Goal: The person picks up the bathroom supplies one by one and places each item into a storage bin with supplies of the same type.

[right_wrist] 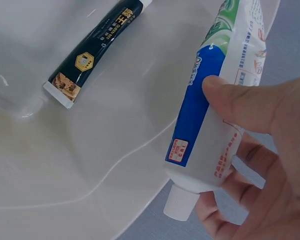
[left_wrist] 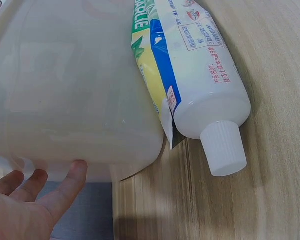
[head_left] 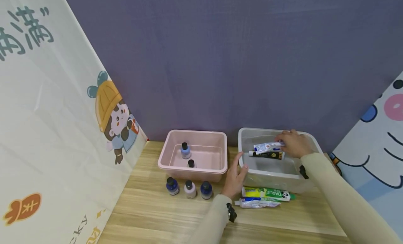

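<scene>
Inside the white plastic bin (head_left: 274, 174), my right hand (head_left: 294, 143) pinches a white-and-blue toothpaste tube (right_wrist: 195, 105) between thumb and fingers, its white cap end near the palm in the right wrist view. Below it on the bin floor lies a slim black toothpaste tube (right_wrist: 92, 52). My left hand (head_left: 233, 179) is at the bin's left front corner, fingers extended and fingertips against the wall. Near that hand, a yellow-green Darlie toothpaste tube (head_left: 267, 193) and a white-and-blue toothpaste tube (left_wrist: 205, 65) lie side by side along the bin's front.
Left of the white bin stands a pink bin (head_left: 195, 173) holding a light-blue bottle (head_left: 185, 152) and another black-capped bottle (head_left: 191, 163). Before it stand two dark-blue bottles (head_left: 206, 190) and a pale pink one (head_left: 190, 189). A grey-blue cloth backdrop (head_left: 201, 69) rises behind the wooden table (head_left: 151, 216).
</scene>
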Available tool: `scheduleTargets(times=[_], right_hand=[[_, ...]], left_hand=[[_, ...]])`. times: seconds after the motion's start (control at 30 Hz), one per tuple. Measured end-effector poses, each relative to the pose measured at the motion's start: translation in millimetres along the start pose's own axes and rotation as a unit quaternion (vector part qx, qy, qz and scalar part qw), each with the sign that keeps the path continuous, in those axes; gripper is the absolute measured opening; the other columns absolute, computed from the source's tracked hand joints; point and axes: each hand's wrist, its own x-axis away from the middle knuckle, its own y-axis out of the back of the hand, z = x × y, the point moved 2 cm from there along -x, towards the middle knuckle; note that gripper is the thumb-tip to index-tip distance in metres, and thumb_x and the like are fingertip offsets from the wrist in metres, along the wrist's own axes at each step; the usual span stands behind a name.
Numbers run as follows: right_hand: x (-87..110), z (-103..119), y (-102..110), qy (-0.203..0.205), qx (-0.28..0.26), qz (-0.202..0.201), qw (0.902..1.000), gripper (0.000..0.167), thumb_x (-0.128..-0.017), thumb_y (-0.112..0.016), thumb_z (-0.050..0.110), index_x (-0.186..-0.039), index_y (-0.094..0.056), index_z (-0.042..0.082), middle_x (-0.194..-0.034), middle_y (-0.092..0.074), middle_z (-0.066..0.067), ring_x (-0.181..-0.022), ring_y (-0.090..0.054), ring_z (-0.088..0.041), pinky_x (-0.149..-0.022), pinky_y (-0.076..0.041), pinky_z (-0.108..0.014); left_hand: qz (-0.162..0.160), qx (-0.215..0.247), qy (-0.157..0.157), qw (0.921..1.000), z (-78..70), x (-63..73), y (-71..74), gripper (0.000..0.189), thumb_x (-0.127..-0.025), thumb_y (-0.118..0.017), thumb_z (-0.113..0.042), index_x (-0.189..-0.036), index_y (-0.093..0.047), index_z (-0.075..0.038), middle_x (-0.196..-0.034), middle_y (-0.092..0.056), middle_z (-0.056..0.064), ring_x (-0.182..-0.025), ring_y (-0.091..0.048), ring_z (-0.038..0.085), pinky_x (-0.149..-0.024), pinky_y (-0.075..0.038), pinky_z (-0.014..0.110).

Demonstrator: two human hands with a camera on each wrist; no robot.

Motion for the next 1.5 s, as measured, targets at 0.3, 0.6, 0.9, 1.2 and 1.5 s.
scheduleTargets(times=[0.3,0.6,0.9,1.2,1.5], right_hand=[[-9.1,-1,-4,-0.006,-0.016,0.039,0.9991,0.030,-0.084,-0.076,0.006,-0.113,-0.076,0.010,-0.124,-0.069,-0.019,-0.110,-0.056,-0.043,-0.082,-0.047,-0.066],[-18.9,-6,-12,0.001,-0.020,0.059,0.9981,0.027,-0.078,-0.075,0.003,-0.101,-0.078,0.017,-0.110,-0.074,-0.010,-0.101,-0.062,-0.037,-0.075,-0.050,-0.059],[-29.0,-2,-21,0.005,-0.023,0.089,0.9958,0.019,-0.077,-0.081,0.007,-0.092,-0.077,0.019,-0.098,-0.074,-0.007,-0.091,-0.065,-0.029,-0.072,-0.051,-0.055],[-30.5,0,-36,-0.004,-0.040,0.120,0.9920,0.022,-0.079,-0.080,0.006,-0.099,-0.076,0.015,-0.103,-0.072,-0.010,-0.094,-0.064,-0.030,-0.076,-0.052,-0.055],[-31.9,0,-46,-0.002,-0.039,0.112,0.9929,0.020,-0.076,-0.079,0.004,-0.093,-0.077,0.015,-0.101,-0.074,-0.011,-0.089,-0.065,-0.027,-0.072,-0.054,-0.050]], left_hand=[[0.002,0.001,0.000,1.0000,0.7,-0.4,-0.3,0.052,-0.107,-0.043,-0.049,-0.154,-0.023,-0.057,-0.166,-0.033,-0.011,-0.140,-0.049,0.021,-0.115,-0.041,0.050],[0.005,0.014,-0.003,0.9999,1.2,-1.5,0.9,0.052,-0.108,-0.045,-0.044,-0.154,-0.025,-0.056,-0.160,-0.044,-0.004,-0.110,-0.063,0.012,-0.094,-0.052,0.030],[-0.004,0.020,-0.024,0.9995,1.5,-2.6,2.5,0.052,-0.108,-0.047,-0.041,-0.156,-0.029,-0.049,-0.149,-0.054,0.001,-0.091,-0.062,0.006,-0.085,-0.052,0.026],[0.017,0.030,-0.008,0.9994,4.8,-2.8,1.2,0.052,-0.108,-0.046,-0.043,-0.154,-0.025,-0.054,-0.146,-0.055,0.005,-0.078,-0.059,0.002,-0.070,-0.053,0.023],[0.011,0.020,-0.003,0.9997,4.2,-1.7,-0.2,0.052,-0.108,-0.045,-0.044,-0.154,-0.025,-0.055,-0.157,-0.046,-0.004,-0.089,-0.061,0.004,-0.077,-0.053,0.024]])
